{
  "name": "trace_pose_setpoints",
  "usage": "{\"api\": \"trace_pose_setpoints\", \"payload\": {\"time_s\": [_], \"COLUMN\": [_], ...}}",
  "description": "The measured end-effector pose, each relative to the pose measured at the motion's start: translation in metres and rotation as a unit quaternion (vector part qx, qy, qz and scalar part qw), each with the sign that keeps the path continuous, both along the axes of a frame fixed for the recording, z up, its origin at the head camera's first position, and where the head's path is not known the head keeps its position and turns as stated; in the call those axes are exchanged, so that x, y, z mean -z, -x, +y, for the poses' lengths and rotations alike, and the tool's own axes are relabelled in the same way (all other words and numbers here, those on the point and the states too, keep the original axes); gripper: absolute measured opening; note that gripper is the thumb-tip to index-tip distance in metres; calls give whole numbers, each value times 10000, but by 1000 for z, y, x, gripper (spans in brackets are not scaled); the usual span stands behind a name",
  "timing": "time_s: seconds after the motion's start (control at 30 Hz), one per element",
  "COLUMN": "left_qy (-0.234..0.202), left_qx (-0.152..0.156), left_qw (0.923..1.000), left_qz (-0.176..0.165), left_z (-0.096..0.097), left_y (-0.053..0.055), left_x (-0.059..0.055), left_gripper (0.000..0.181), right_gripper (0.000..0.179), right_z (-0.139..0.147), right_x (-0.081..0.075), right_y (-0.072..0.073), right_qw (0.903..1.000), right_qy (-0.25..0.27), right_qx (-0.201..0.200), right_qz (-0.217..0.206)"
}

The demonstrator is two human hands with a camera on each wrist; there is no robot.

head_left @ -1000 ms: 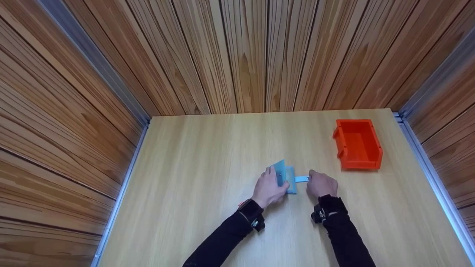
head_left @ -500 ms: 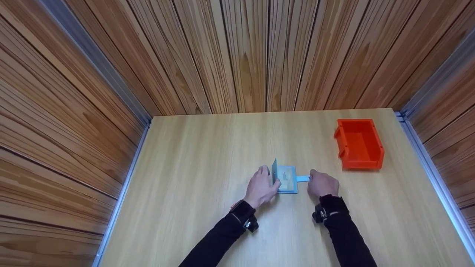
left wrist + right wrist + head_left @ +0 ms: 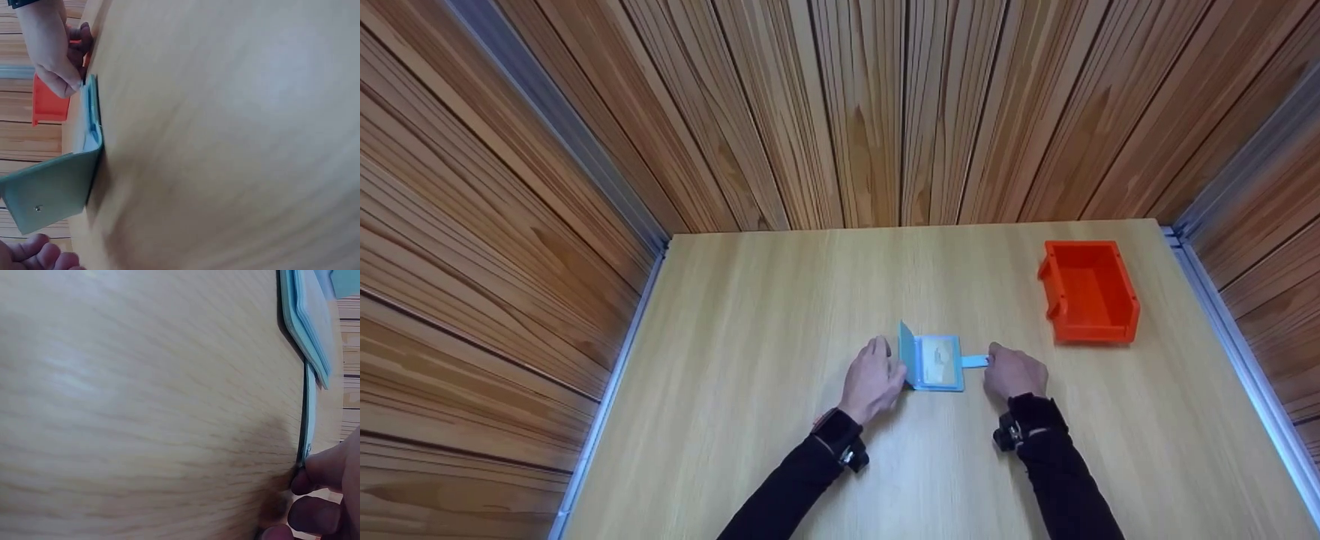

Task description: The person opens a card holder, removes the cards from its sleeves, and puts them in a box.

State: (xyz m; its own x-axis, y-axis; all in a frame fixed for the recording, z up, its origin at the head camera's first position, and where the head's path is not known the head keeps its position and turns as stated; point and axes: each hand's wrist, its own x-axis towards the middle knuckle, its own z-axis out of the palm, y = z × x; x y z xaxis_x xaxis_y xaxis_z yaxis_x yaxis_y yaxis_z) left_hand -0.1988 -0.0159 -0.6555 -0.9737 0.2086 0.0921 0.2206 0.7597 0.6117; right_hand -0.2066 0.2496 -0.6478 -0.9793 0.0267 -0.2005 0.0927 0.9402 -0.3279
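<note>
A light blue card wallet [image 3: 941, 364] lies on the table with its cover [image 3: 908, 354] raised at a slant on the left. Clear sleeves with a pale printed insert show inside. My left hand [image 3: 873, 381] is at the outer side of the cover, thumb close to it; whether they touch is hard to tell. In the left wrist view its fingertips [image 3: 48, 256] are below the cover, which bears a metal snap. My right hand [image 3: 1015, 373] pinches the end of the wallet's strap [image 3: 975, 361] between thumb and finger, seen also in the right wrist view.
An orange-red open bin [image 3: 1090, 294] stands at the back right of the wooden table [image 3: 765, 315]. Wood-plank walls [image 3: 877, 112] with metal corner rails enclose the table at the back and sides.
The wallet's cover has swung left, exposing more of the inside. My left hand has moved left, its thumb now off the inner side. My right hand stays on the strap.
</note>
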Motion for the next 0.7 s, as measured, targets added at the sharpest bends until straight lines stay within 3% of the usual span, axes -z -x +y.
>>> {"api": "trace_pose_setpoints", "payload": {"time_s": [0.2,0.37,0.7], "left_qy": [316,510,948], "left_qx": [-160,-316,-413], "left_qw": [9991,9980,9945], "left_qz": [252,199,186], "left_z": [-6,-10,-16], "left_y": [0,1,0], "left_x": [5,8,15], "left_gripper": [20,18,48], "right_gripper": [17,18,14], "right_z": [0,0,1], "right_x": [-1,-1,-2], "right_y": [1,1,0], "right_qw": [10000,10000,9999], "right_qy": [-22,4,133], "right_qx": [-43,-86,-14], "right_qz": [-25,1,44]}}
